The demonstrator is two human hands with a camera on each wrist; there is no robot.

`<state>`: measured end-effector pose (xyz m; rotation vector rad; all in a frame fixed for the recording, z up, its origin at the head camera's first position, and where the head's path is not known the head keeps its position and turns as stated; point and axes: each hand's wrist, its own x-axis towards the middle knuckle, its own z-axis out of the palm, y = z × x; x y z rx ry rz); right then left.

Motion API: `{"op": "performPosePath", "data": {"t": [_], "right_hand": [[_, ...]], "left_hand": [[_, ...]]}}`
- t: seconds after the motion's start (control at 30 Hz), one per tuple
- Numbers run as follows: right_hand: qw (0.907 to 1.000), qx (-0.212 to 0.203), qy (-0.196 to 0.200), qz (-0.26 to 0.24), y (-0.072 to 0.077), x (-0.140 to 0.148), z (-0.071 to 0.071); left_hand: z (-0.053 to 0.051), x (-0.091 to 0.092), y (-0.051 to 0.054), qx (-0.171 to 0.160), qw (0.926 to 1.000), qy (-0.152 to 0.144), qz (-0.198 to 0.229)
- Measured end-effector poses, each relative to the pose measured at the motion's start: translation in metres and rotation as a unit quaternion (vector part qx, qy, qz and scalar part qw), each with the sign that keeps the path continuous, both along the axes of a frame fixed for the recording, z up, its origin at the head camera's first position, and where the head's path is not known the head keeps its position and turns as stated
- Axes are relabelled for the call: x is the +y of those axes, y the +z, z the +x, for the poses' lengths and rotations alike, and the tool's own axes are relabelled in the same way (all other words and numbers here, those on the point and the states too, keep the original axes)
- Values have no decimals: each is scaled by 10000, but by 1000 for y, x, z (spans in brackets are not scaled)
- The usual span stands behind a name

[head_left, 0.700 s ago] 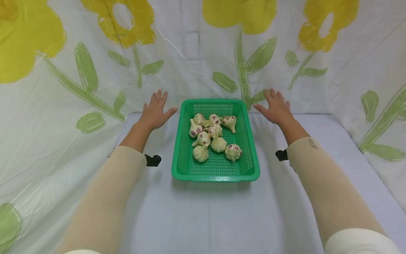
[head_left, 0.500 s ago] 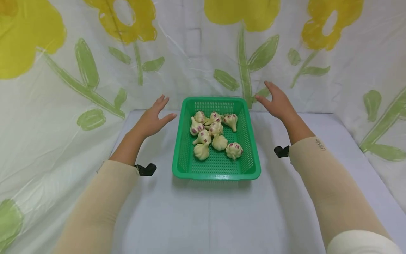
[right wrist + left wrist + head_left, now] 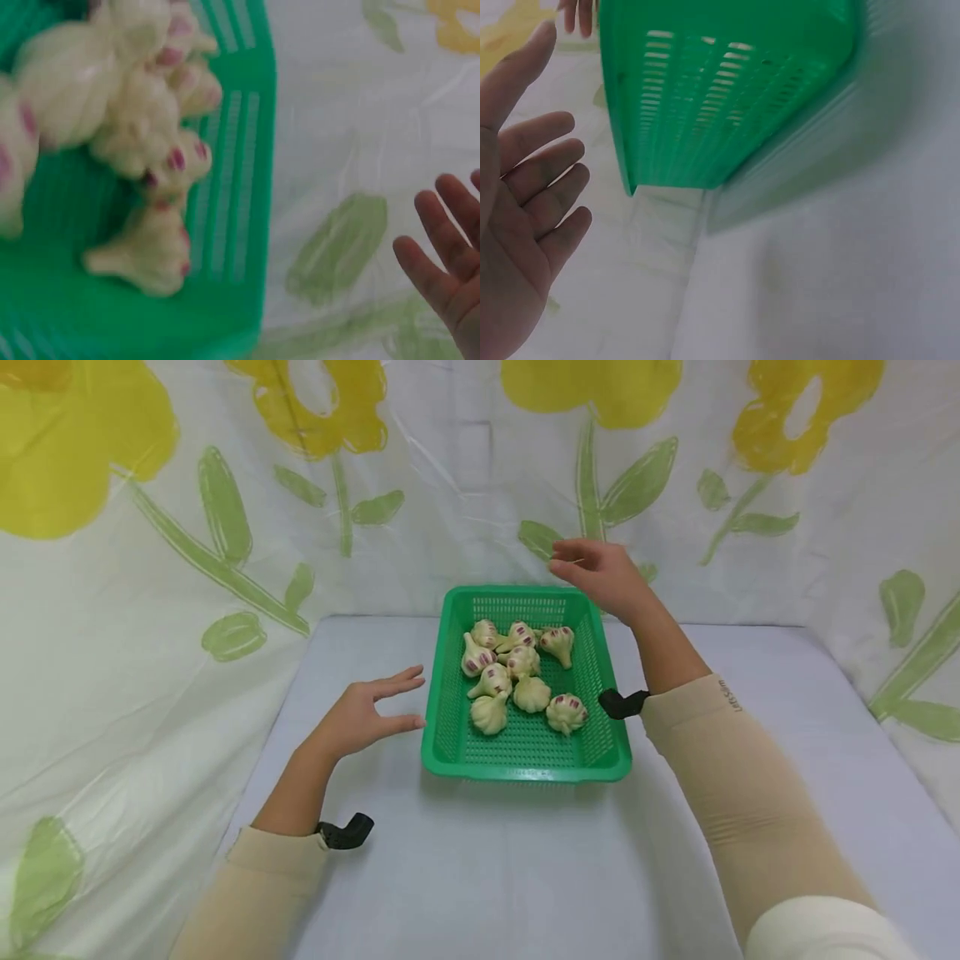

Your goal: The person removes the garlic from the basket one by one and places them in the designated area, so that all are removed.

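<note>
A green plastic basket (image 3: 525, 774) with slotted walls holds several garlic bulbs (image 3: 532, 694), white with purple patches on most. Beside the basket's left rim is my left hand (image 3: 365, 717), its fingers and thumb spread towards it. The left wrist view shows a gap between the left hand (image 3: 529, 206) and the basket wall (image 3: 682, 112). Above the far right corner of the basket hovers my right hand (image 3: 603, 578), fingers bent loosely and pointing left. Seen from the right wrist, that hand (image 3: 454, 274) has nothing in it and stays apart from the bulbs (image 3: 146, 251).
The basket stands on a table with a pale cloth (image 3: 465, 868). Behind it and at both sides hangs a white sheet (image 3: 457, 527) printed with yellow flowers and green leaves. Each wrist wears a black camera mount, such as the left one (image 3: 348, 832).
My left hand has come nearer to me along the basket's left side. The right hand has moved left, over the basket's far right corner. The garlic and basket stay put.
</note>
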<state>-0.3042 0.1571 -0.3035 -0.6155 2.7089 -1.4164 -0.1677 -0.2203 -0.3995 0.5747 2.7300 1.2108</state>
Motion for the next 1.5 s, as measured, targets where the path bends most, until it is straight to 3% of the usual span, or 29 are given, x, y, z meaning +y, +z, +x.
{"op": "performPosePath", "data": {"t": [0.2, 0.37, 0.5, 0.7, 0.9, 1.2, 1.5], "right_hand": [[9966, -648, 502, -79, -18, -43, 1], [9914, -1013, 818, -78, -38, -70, 3], [9859, -1401, 903, -167, -60, -78, 1], [9783, -1835, 856, -448, -89, -77, -9], [9789, -1772, 1010, -149, -104, -81, -13], [9766, -1496, 1371, 719, -111, -92, -12], [9698, -1214, 1621, 1360, -116, -98, -10]], "left_hand": [[9, 13, -14, 223, 9991, -285, 216], [14, 19, -24, 404, 9988, -203, 196], [18, 23, -27, 505, 9983, -193, 203], [16, 27, -26, 450, 9983, -218, 283], [17, 25, -26, 367, 9991, -135, 177], [20, 21, -27, 602, 9980, -147, 126], [18, 23, -28, 528, 9984, -137, 170]]}}
